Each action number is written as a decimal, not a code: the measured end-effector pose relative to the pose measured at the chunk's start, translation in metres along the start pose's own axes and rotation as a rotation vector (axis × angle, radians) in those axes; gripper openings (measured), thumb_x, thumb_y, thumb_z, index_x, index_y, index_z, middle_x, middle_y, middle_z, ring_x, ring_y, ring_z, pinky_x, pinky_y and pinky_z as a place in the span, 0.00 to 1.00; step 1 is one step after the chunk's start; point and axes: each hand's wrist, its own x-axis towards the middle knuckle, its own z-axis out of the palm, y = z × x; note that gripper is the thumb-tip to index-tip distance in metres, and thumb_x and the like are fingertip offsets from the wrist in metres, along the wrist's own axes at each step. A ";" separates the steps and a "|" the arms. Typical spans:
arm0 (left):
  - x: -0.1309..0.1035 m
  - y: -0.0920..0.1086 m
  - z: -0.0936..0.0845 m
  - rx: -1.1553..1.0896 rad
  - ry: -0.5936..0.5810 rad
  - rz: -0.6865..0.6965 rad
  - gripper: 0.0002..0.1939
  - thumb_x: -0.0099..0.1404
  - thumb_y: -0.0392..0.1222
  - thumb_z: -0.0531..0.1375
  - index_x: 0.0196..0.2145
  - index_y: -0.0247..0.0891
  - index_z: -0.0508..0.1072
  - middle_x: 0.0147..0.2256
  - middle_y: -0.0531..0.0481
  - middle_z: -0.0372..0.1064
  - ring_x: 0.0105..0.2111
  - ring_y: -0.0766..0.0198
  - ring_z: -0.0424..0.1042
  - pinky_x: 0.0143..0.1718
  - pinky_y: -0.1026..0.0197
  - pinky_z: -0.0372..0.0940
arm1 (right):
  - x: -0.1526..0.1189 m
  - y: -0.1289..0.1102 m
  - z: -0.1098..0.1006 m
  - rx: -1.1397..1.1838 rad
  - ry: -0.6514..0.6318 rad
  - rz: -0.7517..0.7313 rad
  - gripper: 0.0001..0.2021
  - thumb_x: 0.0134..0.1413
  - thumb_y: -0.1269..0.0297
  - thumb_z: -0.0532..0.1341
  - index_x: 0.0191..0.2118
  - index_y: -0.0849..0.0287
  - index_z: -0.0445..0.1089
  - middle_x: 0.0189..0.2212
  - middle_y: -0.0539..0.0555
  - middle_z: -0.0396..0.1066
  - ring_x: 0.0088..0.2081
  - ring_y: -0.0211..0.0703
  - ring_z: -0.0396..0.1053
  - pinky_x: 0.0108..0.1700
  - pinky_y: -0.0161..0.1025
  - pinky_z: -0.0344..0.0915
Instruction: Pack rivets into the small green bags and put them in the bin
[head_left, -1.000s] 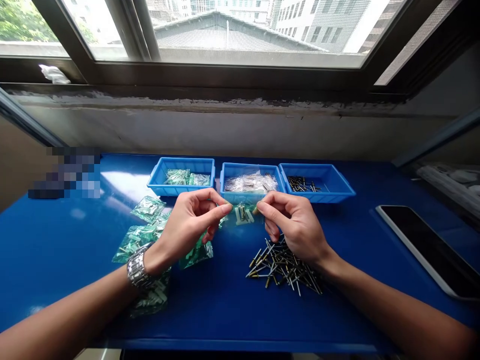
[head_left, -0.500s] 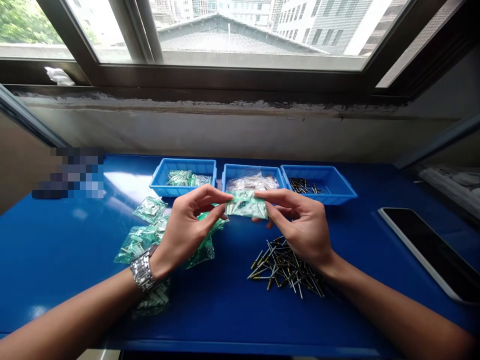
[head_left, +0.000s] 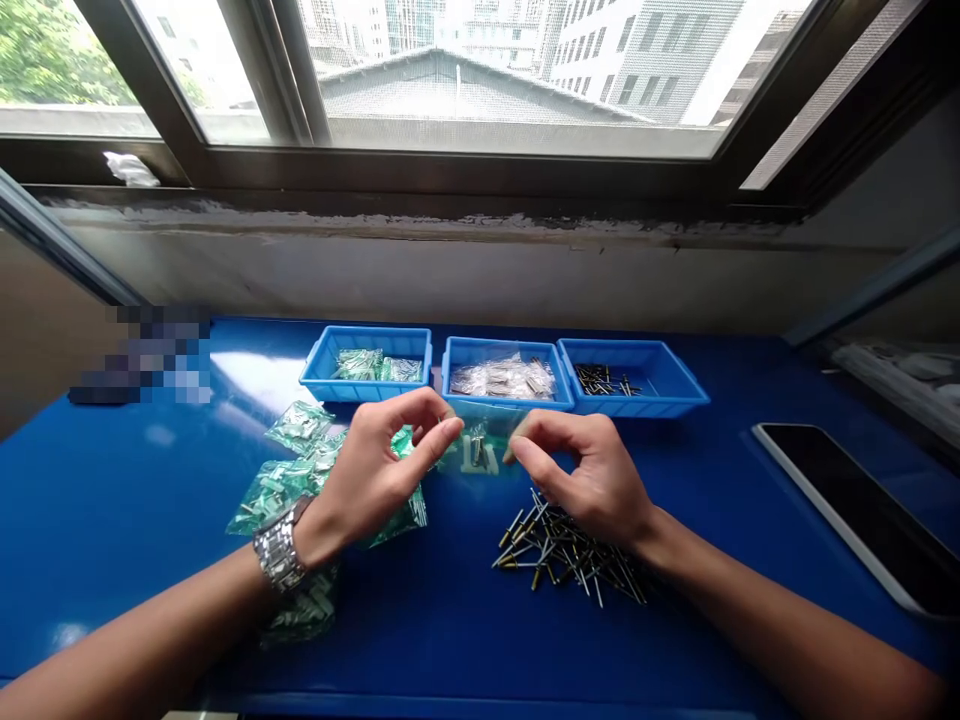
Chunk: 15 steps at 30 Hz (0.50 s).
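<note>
A small clear green plastic bag hangs between my hands, with white plastic plugs and a few metal pieces inside. My left hand, with a metal watch on its wrist, pinches the bag's upper left corner between thumb and finger. On the opposite side my right hand pinches the upper right corner, fingers curled. Several similar green bags lie under and around my left hand, partly hidden by it. Below my right hand sits a loose pile of pop rivets.
Three blue bins stand in a row at the back: the left bin holds green bags, the middle bin clear bags, the right bin dark rivets. A phone lies at the right on the blue table.
The bag, folded and held up flat before, now hangs spread out with its contents visible. My right hand has shifted slightly lower and its fingers are more curled.
</note>
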 end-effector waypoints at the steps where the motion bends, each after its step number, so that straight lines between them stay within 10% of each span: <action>1: 0.003 0.001 -0.005 0.024 0.028 0.017 0.13 0.73 0.46 0.60 0.32 0.37 0.75 0.29 0.50 0.73 0.29 0.64 0.70 0.30 0.62 0.66 | 0.000 -0.001 0.000 -0.002 0.000 -0.014 0.12 0.63 0.65 0.61 0.27 0.59 0.73 0.19 0.47 0.70 0.18 0.32 0.64 0.21 0.33 0.62; 7: 0.034 -0.014 -0.069 0.311 0.269 -0.029 0.15 0.69 0.50 0.62 0.29 0.39 0.77 0.24 0.51 0.71 0.21 0.66 0.65 0.20 0.64 0.57 | 0.001 -0.001 -0.002 0.015 0.029 -0.029 0.13 0.65 0.64 0.60 0.29 0.59 0.75 0.20 0.48 0.70 0.19 0.33 0.64 0.21 0.33 0.61; 10: 0.042 -0.034 -0.099 0.550 0.158 -0.050 0.17 0.67 0.55 0.63 0.27 0.41 0.80 0.22 0.49 0.74 0.22 0.61 0.68 0.20 0.62 0.57 | 0.001 0.000 -0.002 -0.016 0.023 -0.042 0.14 0.65 0.63 0.60 0.29 0.59 0.76 0.21 0.49 0.71 0.21 0.34 0.64 0.22 0.34 0.61; 15: 0.022 -0.029 -0.102 0.811 0.170 0.007 0.17 0.67 0.57 0.63 0.40 0.42 0.81 0.27 0.46 0.76 0.28 0.54 0.72 0.25 0.59 0.59 | 0.002 0.000 -0.002 -0.053 0.027 -0.035 0.14 0.66 0.61 0.60 0.29 0.58 0.76 0.23 0.51 0.73 0.23 0.38 0.67 0.23 0.36 0.62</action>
